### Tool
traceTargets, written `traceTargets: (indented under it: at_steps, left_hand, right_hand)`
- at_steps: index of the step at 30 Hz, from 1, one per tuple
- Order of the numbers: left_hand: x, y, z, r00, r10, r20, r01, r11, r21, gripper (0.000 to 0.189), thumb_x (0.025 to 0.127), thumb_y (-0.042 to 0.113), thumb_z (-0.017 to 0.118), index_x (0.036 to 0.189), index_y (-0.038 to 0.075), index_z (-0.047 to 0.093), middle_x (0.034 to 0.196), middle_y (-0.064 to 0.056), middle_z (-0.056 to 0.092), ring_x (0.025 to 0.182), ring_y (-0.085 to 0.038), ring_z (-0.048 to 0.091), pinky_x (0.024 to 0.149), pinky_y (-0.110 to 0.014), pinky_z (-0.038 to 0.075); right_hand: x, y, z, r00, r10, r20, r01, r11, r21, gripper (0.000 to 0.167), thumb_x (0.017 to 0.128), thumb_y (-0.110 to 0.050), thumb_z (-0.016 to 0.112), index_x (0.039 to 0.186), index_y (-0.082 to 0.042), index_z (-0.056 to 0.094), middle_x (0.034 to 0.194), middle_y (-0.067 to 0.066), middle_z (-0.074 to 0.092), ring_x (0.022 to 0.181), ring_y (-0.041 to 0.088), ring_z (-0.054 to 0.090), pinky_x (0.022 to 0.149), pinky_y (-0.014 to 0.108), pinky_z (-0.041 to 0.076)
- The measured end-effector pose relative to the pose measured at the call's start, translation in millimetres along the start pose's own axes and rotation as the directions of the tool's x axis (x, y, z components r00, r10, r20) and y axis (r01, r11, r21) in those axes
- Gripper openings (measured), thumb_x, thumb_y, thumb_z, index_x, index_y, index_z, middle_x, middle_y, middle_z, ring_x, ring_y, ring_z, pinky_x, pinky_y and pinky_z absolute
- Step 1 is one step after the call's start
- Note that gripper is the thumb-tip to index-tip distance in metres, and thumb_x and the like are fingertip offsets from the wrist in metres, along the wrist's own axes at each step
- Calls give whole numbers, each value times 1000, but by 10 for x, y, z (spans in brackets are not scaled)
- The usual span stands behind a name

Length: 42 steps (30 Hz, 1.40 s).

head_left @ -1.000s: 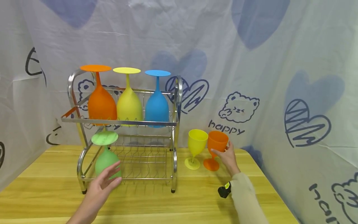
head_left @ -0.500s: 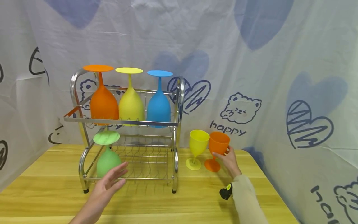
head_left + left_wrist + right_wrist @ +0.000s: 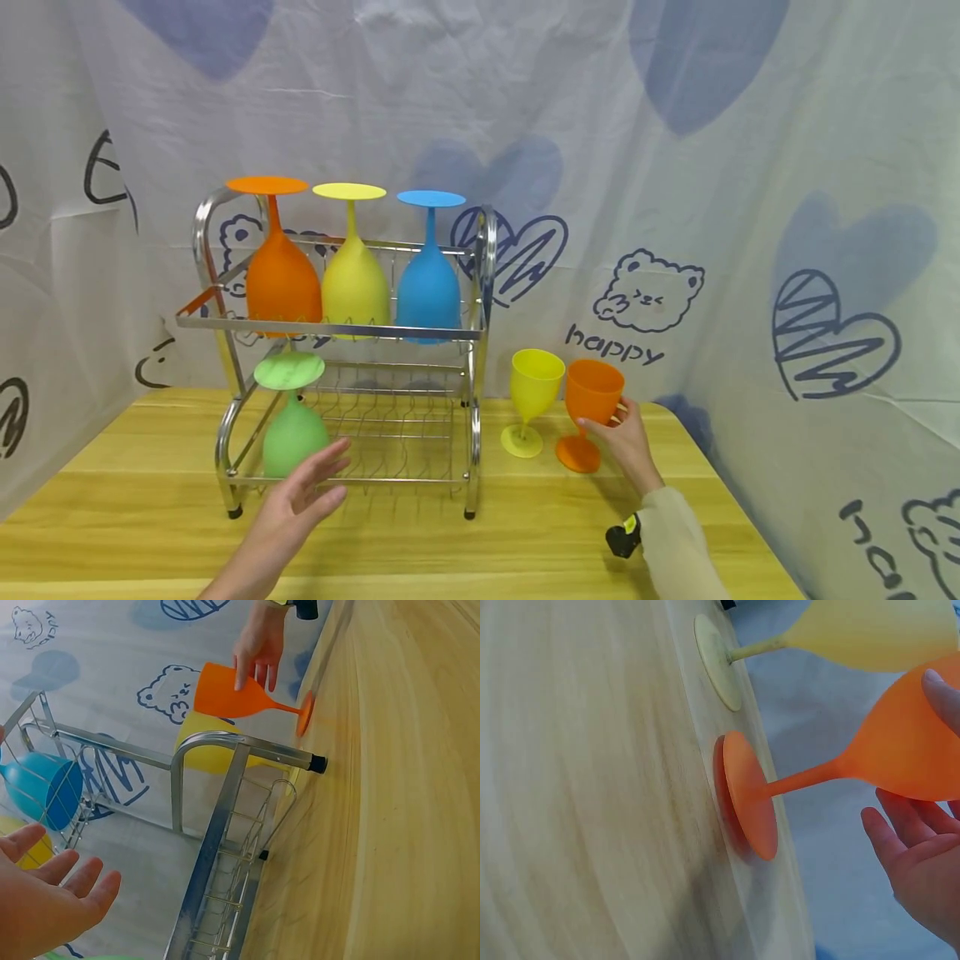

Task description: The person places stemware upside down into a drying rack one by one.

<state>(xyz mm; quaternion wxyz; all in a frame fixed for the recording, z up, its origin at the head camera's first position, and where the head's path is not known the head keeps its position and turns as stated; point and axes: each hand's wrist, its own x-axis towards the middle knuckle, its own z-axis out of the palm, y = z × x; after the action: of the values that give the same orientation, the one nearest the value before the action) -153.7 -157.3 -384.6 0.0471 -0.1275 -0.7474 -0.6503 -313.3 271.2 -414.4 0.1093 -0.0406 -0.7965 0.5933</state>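
My right hand (image 3: 630,440) holds an upright orange plastic goblet (image 3: 594,390) by its bowl, thumb on one side and fingers on the other. In the right wrist view, the foot of this orange goblet (image 3: 750,795) is tipped slightly off the wooden table, with a shadow under it. Just left of it stands a yellow goblet (image 3: 536,385), upright on the table. My left hand (image 3: 300,502) is held in front of the metal dish rack (image 3: 375,331) with nothing in its grasp, its fingers relaxed and spread. Behind it, an upside-down green goblet (image 3: 294,437) sits on the lower shelf.
On the rack's upper shelf, an orange goblet (image 3: 282,279), a yellow goblet (image 3: 356,287) and a blue goblet (image 3: 428,292) stand upside down in a row. A printed curtain (image 3: 525,75) hangs behind the wooden table (image 3: 420,550) and along its sides.
My right hand has drawn the orange goblet slightly right and nearer, widening its gap from the yellow one. My left hand has shifted a little to the right, still holding nothing.
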Motion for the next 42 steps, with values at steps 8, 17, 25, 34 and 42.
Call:
traceTargets:
  at_steps: [8,17,25,34,42]
  left_hand:
    - [-11,-20,52,999,-36,1,36,998,-45,51,100,14,49,148,8,34,146,-18,40,129,-30,40,102,-56,38]
    - [33,-89,122,1000,-6,-3,6,1000,19,56,96,13,58,147,7,35,145,-25,38,128,-49,37,99,-60,40]
    - [98,-115,218,993,117,18,-118,991,67,67,87,9,68,147,9,38,145,-20,41,126,-44,41,98,-61,40]
    - [280,-99,476,982,188,18,-189,976,110,77,80,14,78,146,14,40,142,-14,46,125,-36,45,100,-56,40]
    - [337,-124,724,987,163,9,-163,982,94,81,75,17,83,146,16,42,143,-10,46,126,-34,45,101,-55,39]
  right_hand:
    - [-157,-81,-55,999,-42,30,43,998,-48,90,83,-13,78,150,1,20,141,27,40,126,41,44,104,50,39]
    - [-422,-242,-58,990,-115,86,121,991,-65,81,80,-9,79,145,1,30,139,25,42,123,41,48,104,52,39]
    - [-644,-393,-22,968,-198,155,219,966,-135,83,76,-15,83,144,-4,36,134,19,49,120,35,49,102,51,41]
    - [-860,-544,81,934,-298,199,333,925,-181,82,68,-8,88,138,-2,45,127,17,55,112,34,55,96,51,47]
    - [-1020,-564,164,840,-481,249,535,809,-242,82,59,-5,92,132,-3,54,116,11,55,104,30,57,86,48,53]
